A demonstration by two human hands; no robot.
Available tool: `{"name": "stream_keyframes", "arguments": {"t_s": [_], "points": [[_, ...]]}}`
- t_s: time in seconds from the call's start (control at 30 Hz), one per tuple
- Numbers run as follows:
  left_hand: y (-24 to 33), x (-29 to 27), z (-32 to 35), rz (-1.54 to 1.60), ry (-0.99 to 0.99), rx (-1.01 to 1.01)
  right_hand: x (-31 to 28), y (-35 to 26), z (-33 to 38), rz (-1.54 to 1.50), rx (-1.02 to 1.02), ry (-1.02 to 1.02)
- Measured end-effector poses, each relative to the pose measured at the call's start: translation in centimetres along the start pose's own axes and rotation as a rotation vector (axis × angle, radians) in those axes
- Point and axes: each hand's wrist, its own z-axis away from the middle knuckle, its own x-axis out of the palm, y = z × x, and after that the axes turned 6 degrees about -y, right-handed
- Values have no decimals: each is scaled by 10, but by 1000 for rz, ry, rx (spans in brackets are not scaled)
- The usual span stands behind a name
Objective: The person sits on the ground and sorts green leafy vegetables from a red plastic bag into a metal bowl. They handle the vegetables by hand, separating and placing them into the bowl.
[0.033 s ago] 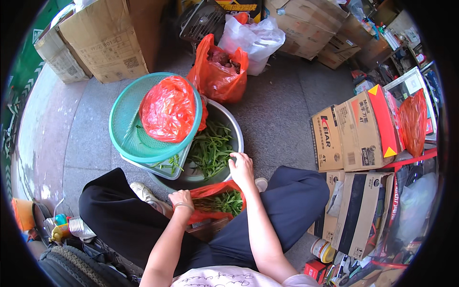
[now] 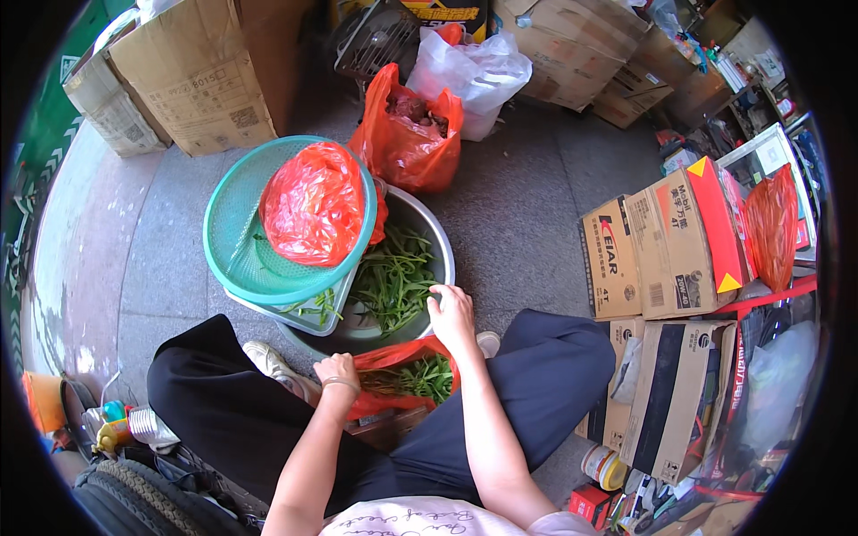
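The right hand (image 2: 451, 314) rests, fingers curled, on the round metal basin's (image 2: 440, 241) rim; green stalks (image 2: 393, 279) lie at ten o'clock. The left hand (image 2: 337, 371) pinches the orange plastic bag (image 2: 393, 357).

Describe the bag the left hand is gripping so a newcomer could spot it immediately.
Start at the metal basin of green stems on the pavement. At its near rim, between the person's knees, the left hand grips an open red bag. Unlike the other red bags, it shows leafy greens inside.
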Motion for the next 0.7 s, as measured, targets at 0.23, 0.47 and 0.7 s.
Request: {"name": "stream_keyframes", "arguments": {"t_s": [0.23,0.47,0.7], "points": [[-38,-66,33,814,450,542,-22,-12,-2,-437,119,-336],[-43,-81,42,1165,429,586,-50,-46,-2,-936,146,-750],[-36,-84,47,993,494,548,-49,-42,0,-854,216,-959]]}}
